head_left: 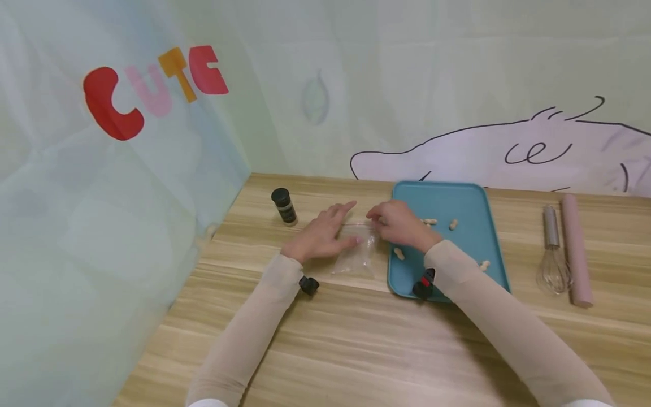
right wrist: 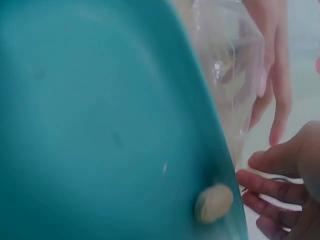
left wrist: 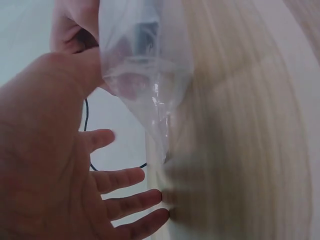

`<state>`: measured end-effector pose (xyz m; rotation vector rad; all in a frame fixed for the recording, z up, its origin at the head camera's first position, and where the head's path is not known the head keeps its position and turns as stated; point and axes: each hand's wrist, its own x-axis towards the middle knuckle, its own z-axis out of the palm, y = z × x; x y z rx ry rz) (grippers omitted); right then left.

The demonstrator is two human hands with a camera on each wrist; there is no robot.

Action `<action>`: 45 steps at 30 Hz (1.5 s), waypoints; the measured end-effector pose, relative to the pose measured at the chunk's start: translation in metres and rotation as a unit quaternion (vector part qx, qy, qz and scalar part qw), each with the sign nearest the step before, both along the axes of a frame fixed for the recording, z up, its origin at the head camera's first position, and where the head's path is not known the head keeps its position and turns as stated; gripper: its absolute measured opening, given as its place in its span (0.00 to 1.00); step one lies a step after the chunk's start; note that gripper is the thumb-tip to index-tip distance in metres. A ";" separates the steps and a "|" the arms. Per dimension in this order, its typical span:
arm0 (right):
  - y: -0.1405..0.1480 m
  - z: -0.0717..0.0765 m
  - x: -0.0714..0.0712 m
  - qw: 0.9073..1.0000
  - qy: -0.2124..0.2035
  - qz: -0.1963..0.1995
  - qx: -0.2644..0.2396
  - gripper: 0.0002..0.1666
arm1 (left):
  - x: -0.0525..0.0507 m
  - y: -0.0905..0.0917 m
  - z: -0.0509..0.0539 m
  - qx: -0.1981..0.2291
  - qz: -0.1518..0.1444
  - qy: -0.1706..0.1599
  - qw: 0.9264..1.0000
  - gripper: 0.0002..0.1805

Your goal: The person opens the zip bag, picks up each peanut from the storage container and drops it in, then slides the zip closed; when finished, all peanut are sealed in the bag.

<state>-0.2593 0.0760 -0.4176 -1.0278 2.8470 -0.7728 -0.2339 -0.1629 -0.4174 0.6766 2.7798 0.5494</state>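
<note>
A clear plastic bag (head_left: 354,257) with a thin red line along its top lies on the table between both hands. My left hand (head_left: 322,234) has its fingers spread at the bag's left side. The left wrist view shows that hand (left wrist: 60,150) with its thumb reaching behind the bag (left wrist: 150,60), its other fingers apart. At the bag's upper right is my right hand (head_left: 402,225), fingers bent, over the tray's left edge. In the right wrist view, the thumb and index tips of that hand (right wrist: 287,187) are slightly apart beside the bag's (right wrist: 222,75) end.
A blue tray (head_left: 458,257) bears several peanuts (head_left: 454,224), one (right wrist: 214,203) near its rim in the right wrist view. Behind my left hand stands a black-capped jar (head_left: 285,207). A whisk (head_left: 553,254) and a pink rolling pin (head_left: 577,251) lie to the right.
</note>
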 end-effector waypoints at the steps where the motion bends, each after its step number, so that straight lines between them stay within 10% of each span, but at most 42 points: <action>1: -0.002 0.000 0.000 1.000 0.003 -0.003 0.011 0.15 | 0.000 0.001 0.000 -0.003 -0.003 0.003 1.000 0.46; 33: -0.009 -0.004 -0.009 0.999 -0.033 -0.010 0.018 0.11 | -0.008 0.016 -0.009 -0.004 0.016 0.125 0.992 0.03; 45: 0.004 0.006 -0.016 0.980 -0.185 0.022 -0.067 0.13 | 0.001 0.016 0.002 0.027 -0.037 0.197 0.979 0.06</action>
